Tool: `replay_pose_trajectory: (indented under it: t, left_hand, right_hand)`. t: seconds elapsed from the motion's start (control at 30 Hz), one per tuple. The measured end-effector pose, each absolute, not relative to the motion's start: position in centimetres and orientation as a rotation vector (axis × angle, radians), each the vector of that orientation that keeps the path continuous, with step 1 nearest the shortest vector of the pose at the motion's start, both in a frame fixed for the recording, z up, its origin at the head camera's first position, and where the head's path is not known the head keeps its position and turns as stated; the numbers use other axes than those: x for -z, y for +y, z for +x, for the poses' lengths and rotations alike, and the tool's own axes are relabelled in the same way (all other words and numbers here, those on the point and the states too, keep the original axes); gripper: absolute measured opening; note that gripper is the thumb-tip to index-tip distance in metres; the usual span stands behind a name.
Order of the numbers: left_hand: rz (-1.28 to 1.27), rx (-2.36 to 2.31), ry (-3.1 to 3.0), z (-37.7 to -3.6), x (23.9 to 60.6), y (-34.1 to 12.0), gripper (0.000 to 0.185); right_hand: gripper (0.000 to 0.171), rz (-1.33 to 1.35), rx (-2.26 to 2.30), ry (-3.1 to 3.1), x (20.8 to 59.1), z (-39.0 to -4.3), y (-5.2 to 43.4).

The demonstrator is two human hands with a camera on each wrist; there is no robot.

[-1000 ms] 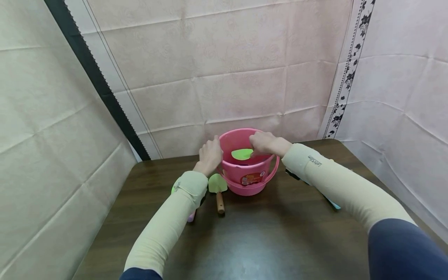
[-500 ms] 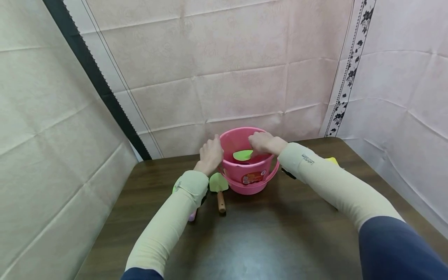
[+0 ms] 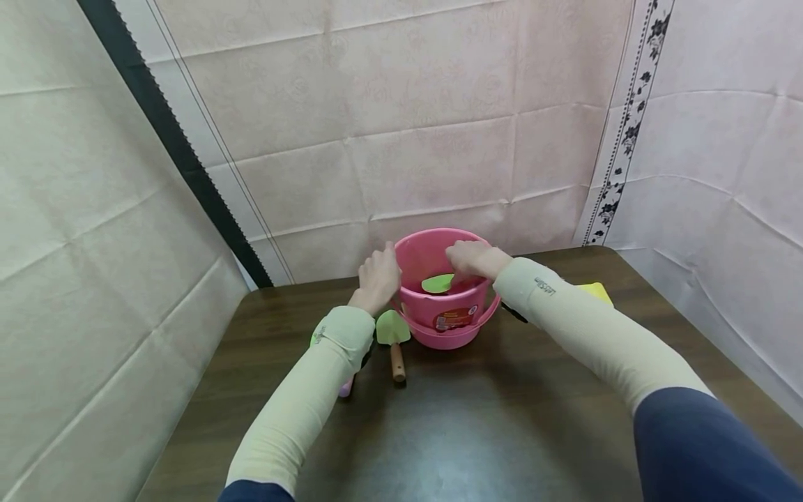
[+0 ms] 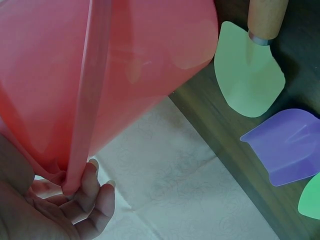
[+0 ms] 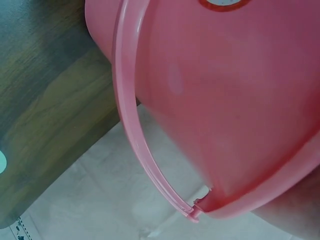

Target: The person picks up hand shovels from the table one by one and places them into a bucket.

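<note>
A pink bucket [image 3: 442,321] with a red label stands upright near the table's back edge. My left hand [image 3: 378,279] grips its left rim; in the left wrist view the left hand's fingers [image 4: 90,192] curl where the handle [image 4: 89,95] meets the rim. My right hand [image 3: 469,259] reaches over the right side of the rim, fingers curled down inside. Beside those fingers, within the bucket, shows the green blade of a small shovel [image 3: 437,284]; its grip is hidden by the hand. Only a blurred edge of the right hand [image 5: 295,210] appears in the right wrist view.
A trowel [image 3: 396,361] with a light-green blade and wooden handle lies left of the bucket. Next to it are a purple scoop [image 4: 287,145] and a bright green piece [image 4: 311,200], partly under my left forearm. Something yellow [image 3: 597,291] lies behind my right forearm. Cloth walls [image 3: 414,139] surround the table.
The green shovel blade has sunk a little lower in the bucket. My right forearm has swung slightly inward, uncovering the yellow thing. The left hand keeps its place on the rim.
</note>
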State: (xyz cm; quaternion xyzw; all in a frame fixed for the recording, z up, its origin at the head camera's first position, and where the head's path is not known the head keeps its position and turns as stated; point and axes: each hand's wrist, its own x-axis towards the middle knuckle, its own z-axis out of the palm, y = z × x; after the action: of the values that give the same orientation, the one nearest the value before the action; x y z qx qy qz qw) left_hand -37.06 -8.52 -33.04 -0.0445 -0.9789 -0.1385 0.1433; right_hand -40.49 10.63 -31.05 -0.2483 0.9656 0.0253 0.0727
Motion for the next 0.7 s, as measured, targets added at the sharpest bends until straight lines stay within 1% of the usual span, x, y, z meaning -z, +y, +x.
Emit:
replay_pose_trajectory:
  t: [0.13,0.43,0.7]
  left_hand:
    - [-0.124,0.397,-2.821,-37.08,33.11,-8.53,0.021]
    - [-0.131,0.410,-2.824,-37.17,33.16,-8.53,0.021]
    - [-0.121,0.415,-2.828,-37.13,33.05,-8.48,0.021]
  right_hand:
    - [0.024,-0.740,-0.050,2.883,31.19,-40.60,10.46]
    - [0.030,-0.743,-0.081,2.893,31.51,-40.67,10.05]
    - [0.022,-0.724,-0.046,2.879,31.43,-40.58,9.96]
